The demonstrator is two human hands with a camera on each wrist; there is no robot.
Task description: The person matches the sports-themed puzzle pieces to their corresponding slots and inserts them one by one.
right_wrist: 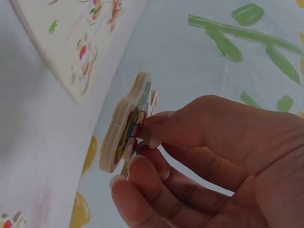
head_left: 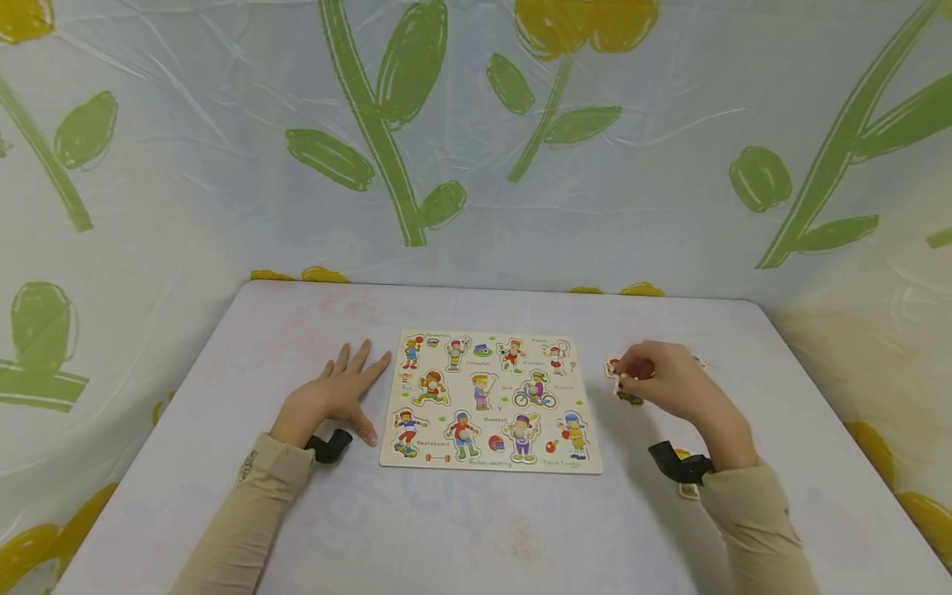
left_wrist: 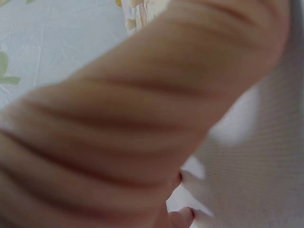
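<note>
My right hand (head_left: pixel 662 380) pinches a wooden puzzle piece (right_wrist: pixel 126 130) between thumb and fingertips, to the right of the puzzle board (head_left: pixel 491 473). In the right wrist view the piece is tilted nearly edge-on, its coloured picture turned toward the fingers. My left hand (head_left: pixel 335 397) rests on the table with its fingers spread, just left of the board. That board carries printed sports figures and words, several of the figures with a round knob. The left wrist view is mostly filled by skin, and the held piece's picture is partly hidden by fingers.
Another puzzle piece (head_left: pixel 688 491) lies under the right wrist, partly covered by the black wrist camera (head_left: pixel 678 464). A bit of a further piece (head_left: pixel 699 361) shows behind the right hand. A flower-patterned sheet (head_left: pixel 476 165) hangs behind the white table (head_left: pixel 461 537).
</note>
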